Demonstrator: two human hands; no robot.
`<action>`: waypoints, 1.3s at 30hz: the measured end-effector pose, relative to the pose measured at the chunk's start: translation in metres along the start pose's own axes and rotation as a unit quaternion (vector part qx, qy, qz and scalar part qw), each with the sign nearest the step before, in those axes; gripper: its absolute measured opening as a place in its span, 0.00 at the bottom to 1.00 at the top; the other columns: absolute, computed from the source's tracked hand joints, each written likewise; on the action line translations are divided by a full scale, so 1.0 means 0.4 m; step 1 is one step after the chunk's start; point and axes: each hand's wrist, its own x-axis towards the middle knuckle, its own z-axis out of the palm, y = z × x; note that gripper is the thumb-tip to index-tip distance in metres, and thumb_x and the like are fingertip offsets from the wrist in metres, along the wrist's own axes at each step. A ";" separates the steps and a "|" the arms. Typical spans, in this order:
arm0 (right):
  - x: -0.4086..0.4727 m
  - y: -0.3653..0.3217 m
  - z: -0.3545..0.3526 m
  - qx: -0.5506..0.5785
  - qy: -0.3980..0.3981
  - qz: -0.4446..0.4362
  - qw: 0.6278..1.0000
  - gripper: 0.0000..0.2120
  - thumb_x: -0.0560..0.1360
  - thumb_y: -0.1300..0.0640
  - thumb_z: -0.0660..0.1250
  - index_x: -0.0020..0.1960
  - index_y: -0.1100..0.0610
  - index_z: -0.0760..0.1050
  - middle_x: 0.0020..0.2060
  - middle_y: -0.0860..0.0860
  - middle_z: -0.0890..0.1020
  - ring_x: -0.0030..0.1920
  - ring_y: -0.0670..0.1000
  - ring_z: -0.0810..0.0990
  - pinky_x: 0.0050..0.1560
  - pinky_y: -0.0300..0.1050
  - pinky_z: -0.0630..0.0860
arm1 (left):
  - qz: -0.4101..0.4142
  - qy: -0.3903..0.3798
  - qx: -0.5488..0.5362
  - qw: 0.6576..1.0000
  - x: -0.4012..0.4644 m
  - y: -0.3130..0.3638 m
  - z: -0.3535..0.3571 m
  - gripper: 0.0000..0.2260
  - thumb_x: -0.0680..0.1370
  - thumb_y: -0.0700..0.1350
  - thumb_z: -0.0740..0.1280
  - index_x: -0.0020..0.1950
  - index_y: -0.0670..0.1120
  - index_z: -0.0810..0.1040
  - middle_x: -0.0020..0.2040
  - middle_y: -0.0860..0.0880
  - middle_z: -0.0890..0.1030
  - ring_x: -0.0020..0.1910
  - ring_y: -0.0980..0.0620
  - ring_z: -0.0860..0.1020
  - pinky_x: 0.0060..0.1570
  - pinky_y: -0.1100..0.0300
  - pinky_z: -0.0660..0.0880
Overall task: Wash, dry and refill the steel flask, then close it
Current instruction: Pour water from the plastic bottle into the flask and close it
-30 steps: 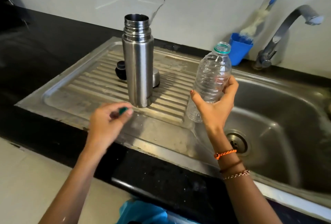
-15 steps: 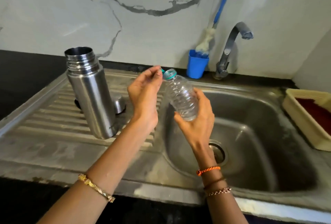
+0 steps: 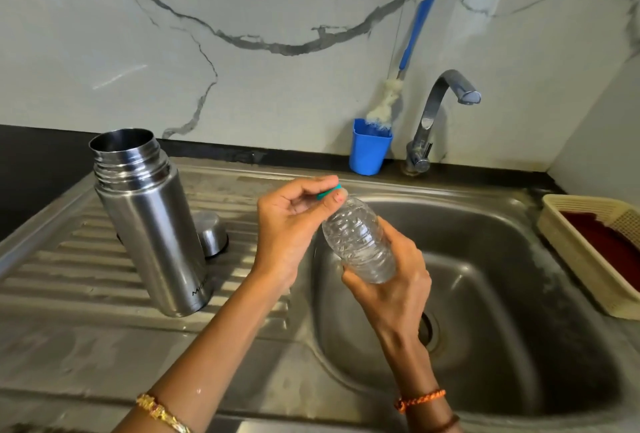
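Observation:
The open steel flask (image 3: 149,221) stands upright on the ribbed drainboard (image 3: 69,270) at the left. Its steel cup lid (image 3: 213,237) lies behind it on the board, with a dark part mostly hidden by the flask. Over the left edge of the sink bowl, my right hand (image 3: 391,290) grips a clear plastic bottle (image 3: 360,242) from below, tilted with its neck up and to the left. My left hand (image 3: 291,221) pinches the green cap (image 3: 329,191) at the bottle's mouth between thumb and fingers.
The steel sink bowl (image 3: 502,294) with its drain lies under my right hand. A tap (image 3: 440,110) stands behind it. A blue cup (image 3: 369,152) holds a blue-handled bottle brush (image 3: 412,38). A cream basket (image 3: 585,252) sits at the right. Black counter runs along the left.
My left hand has come up from near the drainboard with the green cap to the mouth of the bottle. The bottle has tilted further to the left in my right hand.

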 end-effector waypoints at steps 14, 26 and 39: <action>0.073 -0.048 0.003 -0.007 -0.096 0.050 0.994 0.37 0.55 0.59 0.78 0.63 0.52 0.74 0.52 0.50 0.82 0.50 0.50 0.80 0.53 0.45 0.77 | -0.009 0.005 -0.003 1.000 0.052 0.024 -0.002 0.07 0.77 0.42 0.62 0.44 0.46 0.79 0.44 0.53 0.83 0.47 0.58 0.80 0.48 0.66 0.75; 0.236 0.043 0.079 0.457 -0.526 0.280 0.660 0.28 0.49 0.69 0.71 0.50 0.60 0.79 0.42 0.55 0.82 0.45 0.53 0.79 0.50 0.48 0.76 | 0.110 -0.087 0.009 0.990 0.150 -0.004 0.014 0.03 0.74 0.43 0.64 0.44 0.47 0.77 0.41 0.55 0.82 0.45 0.54 0.80 0.49 0.62 0.76; 0.469 0.052 0.446 0.160 -0.191 0.119 0.961 0.33 0.58 0.55 0.80 0.60 0.57 0.73 0.51 0.51 0.79 0.50 0.49 0.78 0.53 0.44 0.76 | -0.178 -0.090 0.732 0.652 0.185 -0.201 -0.088 0.28 0.79 0.51 0.59 0.74 0.43 0.51 0.73 0.44 0.54 0.73 0.45 0.52 0.68 0.50 0.56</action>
